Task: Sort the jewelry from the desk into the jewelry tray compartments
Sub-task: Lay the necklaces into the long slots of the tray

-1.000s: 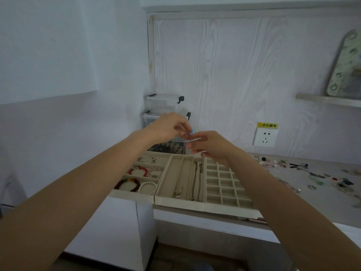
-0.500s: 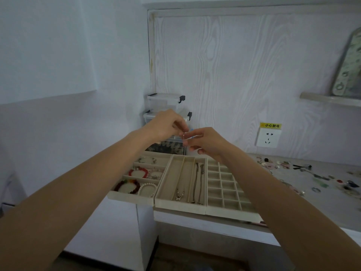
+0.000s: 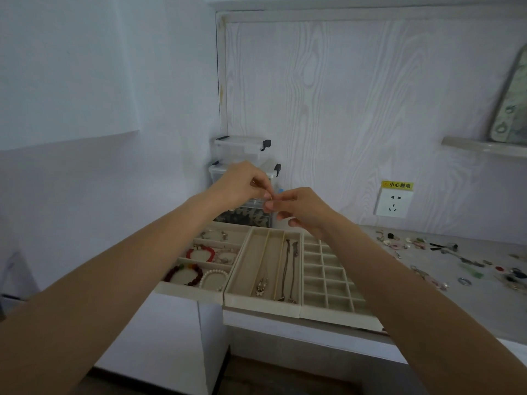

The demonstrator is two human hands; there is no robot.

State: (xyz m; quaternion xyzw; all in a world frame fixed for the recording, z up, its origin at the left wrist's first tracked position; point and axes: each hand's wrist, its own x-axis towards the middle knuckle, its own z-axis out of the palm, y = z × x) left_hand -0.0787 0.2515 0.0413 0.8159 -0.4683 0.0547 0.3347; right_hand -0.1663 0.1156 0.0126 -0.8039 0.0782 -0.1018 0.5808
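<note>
- The desk (image 3: 427,295) runs along the wall, loose jewelry (image 3: 422,246) scattered over its right part; the jewelry tray (image 3: 262,305) sits at its left end, bracelets in the left section, chains in the middle slots, the small grid cells bare
- Both hands have dropped a little since a second ago and stayed together above the tray's far edge; I judge the piece is still being fiddled with, not yet placed
- The left hand (image 3: 242,185) and right hand (image 3: 299,208) each pinch a tiny piece (image 3: 271,197) between fingertips
- Its long axis and heading are too small to tell
</note>
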